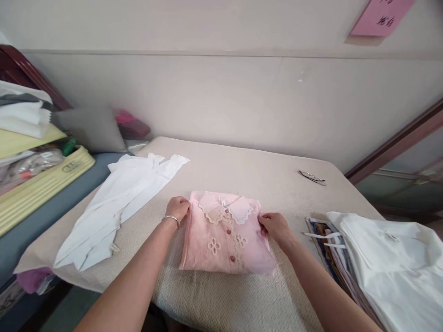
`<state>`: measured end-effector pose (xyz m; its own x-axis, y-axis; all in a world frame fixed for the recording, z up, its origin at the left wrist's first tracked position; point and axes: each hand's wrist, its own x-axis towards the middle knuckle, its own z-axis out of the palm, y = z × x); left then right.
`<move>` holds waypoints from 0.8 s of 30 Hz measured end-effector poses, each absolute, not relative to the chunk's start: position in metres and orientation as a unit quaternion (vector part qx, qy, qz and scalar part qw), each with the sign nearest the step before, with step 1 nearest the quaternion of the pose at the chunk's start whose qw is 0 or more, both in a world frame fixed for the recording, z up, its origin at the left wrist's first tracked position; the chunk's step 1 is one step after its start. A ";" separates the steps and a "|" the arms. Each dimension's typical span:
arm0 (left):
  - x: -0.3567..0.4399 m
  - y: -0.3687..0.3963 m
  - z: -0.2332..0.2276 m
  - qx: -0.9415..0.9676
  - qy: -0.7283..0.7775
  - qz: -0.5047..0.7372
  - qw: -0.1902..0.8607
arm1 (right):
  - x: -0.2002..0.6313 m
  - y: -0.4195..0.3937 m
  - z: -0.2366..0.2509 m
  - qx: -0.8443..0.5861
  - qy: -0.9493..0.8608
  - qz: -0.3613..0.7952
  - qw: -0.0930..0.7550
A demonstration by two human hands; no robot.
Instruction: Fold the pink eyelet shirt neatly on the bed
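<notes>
With your left hand (177, 208) and right hand (275, 226) pinching opposite side edges of the folded pink blouse (226, 235) between them, keep both grips level so the collar stays centred.

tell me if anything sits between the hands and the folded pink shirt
Nothing visible does. The left hand and the right hand already touch the pink shirt at its two sides on the table.

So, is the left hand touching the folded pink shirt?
Touching. The head view shows the left hand with its fingers curled onto the left edge of the pink shirt; no gap shows between them.
</notes>
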<state>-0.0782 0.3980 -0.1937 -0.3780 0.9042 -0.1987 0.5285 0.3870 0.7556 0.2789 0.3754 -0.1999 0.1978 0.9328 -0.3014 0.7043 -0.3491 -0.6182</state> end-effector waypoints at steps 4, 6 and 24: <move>-0.075 0.397 -0.194 0.458 0.764 0.315 0.326 | 0.277 0.377 -0.195 -0.769 -0.534 0.310 0.167; -0.071 0.396 -0.193 0.460 0.758 0.325 0.329 | 0.275 0.377 -0.192 -0.771 -0.545 0.286 0.164; -0.074 0.393 -0.185 0.422 0.736 0.282 0.449 | 0.290 0.380 -0.208 -0.737 -0.569 0.334 0.147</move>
<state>-0.0741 0.3926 -0.1852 -0.2416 0.8738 -0.4220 0.3668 0.4849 0.7940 0.2901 0.3800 -0.2077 0.1292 0.9371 -0.3242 0.7402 -0.3087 -0.5973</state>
